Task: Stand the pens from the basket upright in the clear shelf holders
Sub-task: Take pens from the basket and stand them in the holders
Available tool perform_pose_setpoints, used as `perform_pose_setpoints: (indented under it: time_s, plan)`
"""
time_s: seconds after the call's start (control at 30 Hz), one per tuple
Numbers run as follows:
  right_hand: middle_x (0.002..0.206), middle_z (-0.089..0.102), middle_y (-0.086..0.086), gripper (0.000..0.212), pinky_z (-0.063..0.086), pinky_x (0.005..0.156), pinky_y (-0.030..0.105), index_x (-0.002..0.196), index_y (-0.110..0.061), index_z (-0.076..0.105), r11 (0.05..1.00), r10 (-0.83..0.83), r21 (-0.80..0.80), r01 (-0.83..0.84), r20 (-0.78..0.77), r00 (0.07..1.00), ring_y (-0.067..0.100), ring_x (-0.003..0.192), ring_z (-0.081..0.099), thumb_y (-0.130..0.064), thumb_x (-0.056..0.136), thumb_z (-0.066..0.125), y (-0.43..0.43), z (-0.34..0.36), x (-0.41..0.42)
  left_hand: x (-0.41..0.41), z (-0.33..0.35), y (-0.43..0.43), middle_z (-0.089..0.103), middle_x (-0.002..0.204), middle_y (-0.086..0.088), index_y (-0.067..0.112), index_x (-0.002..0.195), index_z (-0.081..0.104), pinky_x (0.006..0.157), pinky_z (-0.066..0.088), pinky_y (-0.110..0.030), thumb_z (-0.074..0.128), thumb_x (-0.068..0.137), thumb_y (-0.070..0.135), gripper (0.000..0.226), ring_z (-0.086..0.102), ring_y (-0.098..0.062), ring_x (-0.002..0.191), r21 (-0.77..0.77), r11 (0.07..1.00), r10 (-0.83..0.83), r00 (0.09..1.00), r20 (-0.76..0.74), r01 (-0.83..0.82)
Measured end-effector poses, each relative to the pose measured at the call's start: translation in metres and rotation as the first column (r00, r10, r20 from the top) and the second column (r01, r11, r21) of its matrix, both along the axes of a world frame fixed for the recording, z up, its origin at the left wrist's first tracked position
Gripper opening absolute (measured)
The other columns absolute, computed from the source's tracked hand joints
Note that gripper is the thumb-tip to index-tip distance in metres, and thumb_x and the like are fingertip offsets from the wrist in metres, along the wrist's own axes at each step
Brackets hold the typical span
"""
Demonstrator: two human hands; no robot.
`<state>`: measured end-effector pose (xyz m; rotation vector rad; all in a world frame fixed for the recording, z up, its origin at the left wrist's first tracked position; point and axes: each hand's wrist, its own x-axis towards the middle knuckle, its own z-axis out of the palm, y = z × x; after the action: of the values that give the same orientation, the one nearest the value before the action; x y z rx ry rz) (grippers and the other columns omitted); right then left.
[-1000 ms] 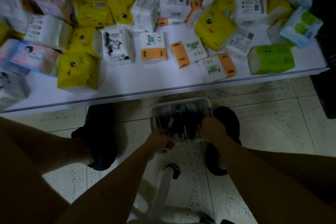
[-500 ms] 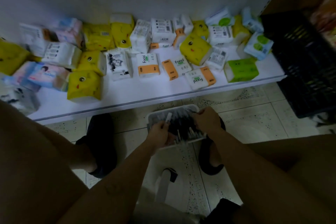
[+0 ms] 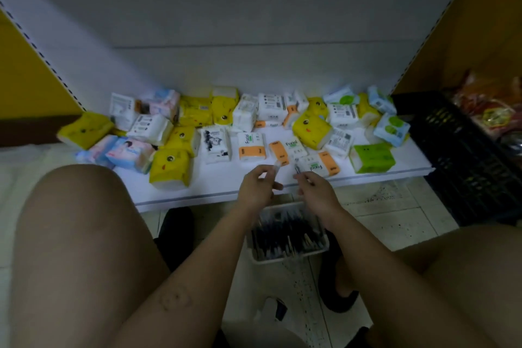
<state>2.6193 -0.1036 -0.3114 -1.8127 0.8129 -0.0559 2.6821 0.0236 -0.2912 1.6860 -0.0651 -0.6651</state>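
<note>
A small white basket (image 3: 288,256) full of dark pens sits on the tiled floor between my feet, below the low white shelf. My left hand (image 3: 258,186) is raised above the basket and pinches a pen (image 3: 276,164) whose pale cap points up. Beside it, my right hand (image 3: 315,189) holds another pen (image 3: 297,169), its tip sticking up over the shelf's front edge. Both hands hover in front of the shelf, close together. No clear holders are in view.
The white shelf (image 3: 214,186) carries several tissue packs in yellow, white, orange, pink and green. A black plastic crate (image 3: 463,158) stands at the right. Yellow side panels flank the grey back wall. My bare knees fill the lower corners.
Both hands lifted out of the basket, each with a pen, and rose in front of the shelf edge. The camera tilted upward, showing more back wall.
</note>
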Motion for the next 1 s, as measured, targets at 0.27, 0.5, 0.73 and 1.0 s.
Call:
perform_pose_setpoints:
  time_s: [0.27,0.5,0.73,1.0]
  plan:
    - [0.079,0.060,0.010,0.012,0.050,0.057,0.029,0.106,-0.017,0.058,0.995,0.018,0.090,-0.053,0.357,0.934,0.015,0.057,0.061,-0.012,0.100,0.049,0.020,0.082,0.021,0.025,0.084,0.000,0.066,0.078,0.001,0.018,0.104,0.061,0.054,0.040,-0.022,0.052,0.097,0.036,0.021,0.052,-0.008,0.057,-0.138,0.987,0.114,0.960,0.256,-0.081]
    - [0.071,0.053,0.001,0.015,0.037,0.052,0.030,0.093,-0.014,0.060,0.996,0.059,-0.085,-0.015,0.539,0.840,0.014,0.054,0.044,-0.017,0.099,0.046,0.024,0.167,0.045,0.038,0.171,0.008,0.064,0.079,-0.001,0.019,0.095,0.062,0.071,0.052,-0.033,0.061,0.093,0.021,0.003,0.062,-0.014,0.072,-0.339,0.940,0.179,0.915,0.361,-0.050]
    - [0.055,0.048,-0.006,0.022,0.038,0.052,0.038,0.082,-0.021,0.061,0.962,0.156,-0.267,0.051,0.696,0.701,0.015,0.050,0.043,-0.035,0.097,0.053,0.035,0.257,0.050,0.044,0.263,0.019,0.067,0.081,-0.003,0.009,0.099,0.066,0.065,0.049,-0.012,0.064,0.090,0.012,0.010,0.062,-0.005,0.073,-0.324,0.945,0.194,0.744,0.639,0.032]
    - [0.066,0.063,0.006,0.007,0.048,0.050,0.029,0.089,-0.024,0.056,0.982,0.169,-0.186,-0.027,0.814,0.555,0.014,0.052,0.057,-0.022,0.094,0.061,0.042,0.357,0.056,0.052,0.352,0.034,0.070,0.089,-0.007,0.020,0.112,0.064,0.080,0.057,-0.043,0.066,0.090,0.017,0.022,0.068,-0.019,0.086,-0.295,0.953,0.193,0.606,0.771,0.072]
